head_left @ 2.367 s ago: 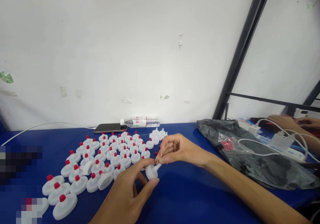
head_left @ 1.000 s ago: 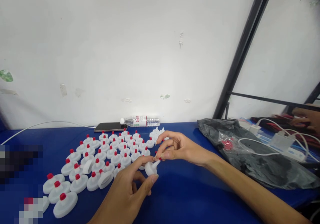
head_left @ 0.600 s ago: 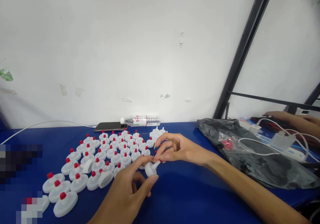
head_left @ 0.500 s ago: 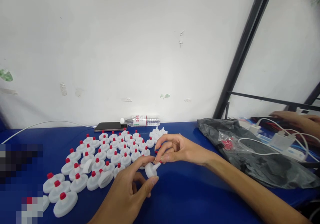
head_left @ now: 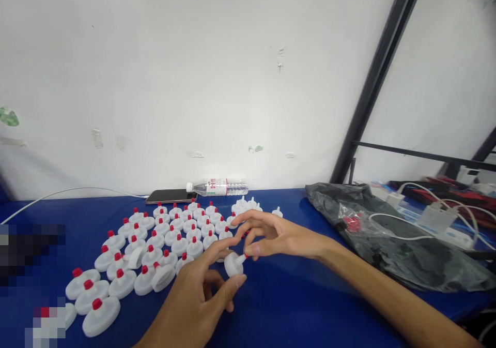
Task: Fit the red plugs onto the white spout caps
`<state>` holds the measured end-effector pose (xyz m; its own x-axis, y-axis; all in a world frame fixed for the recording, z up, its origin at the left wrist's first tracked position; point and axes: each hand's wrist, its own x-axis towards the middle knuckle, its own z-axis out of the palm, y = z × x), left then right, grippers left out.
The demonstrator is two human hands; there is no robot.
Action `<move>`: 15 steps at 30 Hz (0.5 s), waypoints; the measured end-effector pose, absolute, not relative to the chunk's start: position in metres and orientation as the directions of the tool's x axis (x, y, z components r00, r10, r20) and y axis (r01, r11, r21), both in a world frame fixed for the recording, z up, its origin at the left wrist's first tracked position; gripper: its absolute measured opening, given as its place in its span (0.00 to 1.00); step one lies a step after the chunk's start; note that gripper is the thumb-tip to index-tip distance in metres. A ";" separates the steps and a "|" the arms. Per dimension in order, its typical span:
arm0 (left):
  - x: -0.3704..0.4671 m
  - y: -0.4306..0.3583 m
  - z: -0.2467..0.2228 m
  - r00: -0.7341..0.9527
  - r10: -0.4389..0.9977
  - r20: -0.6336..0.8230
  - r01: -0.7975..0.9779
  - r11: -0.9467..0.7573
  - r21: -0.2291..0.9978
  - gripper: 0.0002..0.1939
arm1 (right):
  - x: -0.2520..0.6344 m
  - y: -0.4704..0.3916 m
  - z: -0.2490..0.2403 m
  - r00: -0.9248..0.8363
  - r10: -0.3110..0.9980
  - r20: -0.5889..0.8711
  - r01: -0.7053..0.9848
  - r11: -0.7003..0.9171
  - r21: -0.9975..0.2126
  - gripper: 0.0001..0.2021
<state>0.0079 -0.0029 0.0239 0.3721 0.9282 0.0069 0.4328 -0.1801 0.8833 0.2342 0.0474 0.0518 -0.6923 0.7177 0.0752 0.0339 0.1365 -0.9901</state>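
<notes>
My left hand [head_left: 207, 288] holds a white round plastic lid [head_left: 233, 265] by its edges, between thumb and fingers, with its spout pointing up and to the right. At the spout's tip, my right hand [head_left: 271, 237] pinches a small red cap [head_left: 246, 255], which touches the tip. Left of my hands stand many white lids with red caps, such as this near one [head_left: 101, 317]. Behind my right hand are several white lids without caps [head_left: 241, 207]. Some small red pieces are partly hidden under my right hand.
A phone [head_left: 170, 196] with a white cable and a lying water bottle [head_left: 220, 187] are at the back of the blue table [head_left: 294, 306]. On the right, a black plastic bag [head_left: 411, 265] carries a clear bag with red pieces [head_left: 353, 223], near a power strip [head_left: 457, 237].
My right hand has shifted slightly and its fingers have spread a little over the cap. A white lid behind it now shows. The other person's hands at the far right have gone from view.
</notes>
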 end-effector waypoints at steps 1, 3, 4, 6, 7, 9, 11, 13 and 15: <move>0.008 -0.003 0.025 0.378 0.926 -0.001 0.443 -0.180 0.878 0.31 | 0.234 0.047 0.051 -0.714 0.698 0.051 0.027 0.100 -0.995 0.26; 0.007 -0.003 0.026 0.398 0.917 -0.013 0.467 -0.190 0.864 0.30 | 0.232 0.046 0.048 -0.747 0.665 0.013 0.018 0.040 -0.999 0.25; 0.007 -0.002 0.027 0.406 0.914 -0.013 0.473 -0.198 0.859 0.28 | 0.230 0.045 0.047 -0.760 0.650 -0.007 0.022 0.015 -1.000 0.24; 0.007 0.000 0.028 0.406 0.914 -0.010 0.477 -0.203 0.855 0.25 | 0.225 0.043 0.045 -0.787 0.615 -0.048 0.028 -0.043 -0.999 0.25; 0.007 0.001 0.029 0.398 0.917 -0.012 0.478 -0.196 0.856 0.24 | 0.223 0.042 0.044 -0.797 0.600 -0.061 0.025 -0.068 -0.997 0.26; 0.008 0.002 0.028 0.373 0.928 -0.015 0.480 -0.179 0.859 0.22 | 0.218 0.039 0.042 -0.798 0.599 -0.066 0.011 -0.095 -0.995 0.27; 0.009 0.002 0.028 0.357 0.934 -0.017 0.487 -0.171 0.857 0.21 | 0.214 0.036 0.040 -0.779 0.625 -0.042 -0.009 -0.079 -0.997 0.28; 0.008 0.002 0.027 0.354 0.935 -0.009 0.507 -0.184 0.842 0.21 | 0.212 0.035 0.038 -0.761 0.648 -0.005 -0.034 -0.048 -0.998 0.28; 0.006 0.003 0.026 0.351 0.936 0.009 0.536 -0.209 0.818 0.21 | 0.210 0.034 0.034 -0.750 0.660 0.042 -0.075 -0.022 -0.997 0.28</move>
